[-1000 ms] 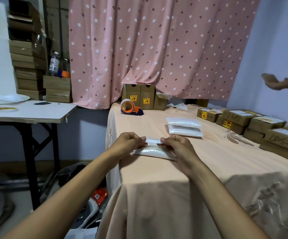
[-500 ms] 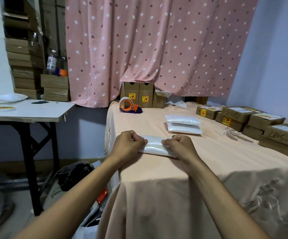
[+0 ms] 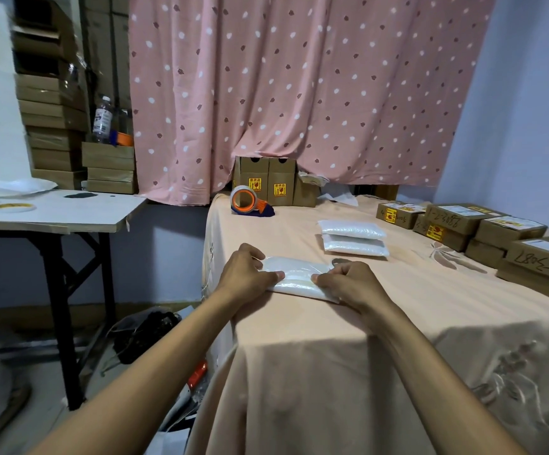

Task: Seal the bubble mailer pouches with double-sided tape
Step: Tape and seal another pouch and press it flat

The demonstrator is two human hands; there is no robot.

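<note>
A white bubble mailer pouch (image 3: 294,274) lies flat on the peach tablecloth (image 3: 299,349) near the table's left front. My left hand (image 3: 245,274) grips its left end, thumb pressed on the folded flap. My right hand (image 3: 348,284) grips the right end, its fingers curled over the flap. Two more white pouches (image 3: 352,238) lie stacked a little farther back to the right. A roll of tape (image 3: 13,207) lies on the white side table at the far left.
An orange tape dispenser (image 3: 248,201) stands at the table's back left before upright cardboard boxes (image 3: 269,185). Labelled brown boxes (image 3: 483,231) line the right side. A white side table (image 3: 53,211) stands left, stacked boxes and a bottle (image 3: 102,118) behind it.
The flap has been folded down onto the pouch and both hands now press its two ends. Another person's hand at the right edge has left the view.
</note>
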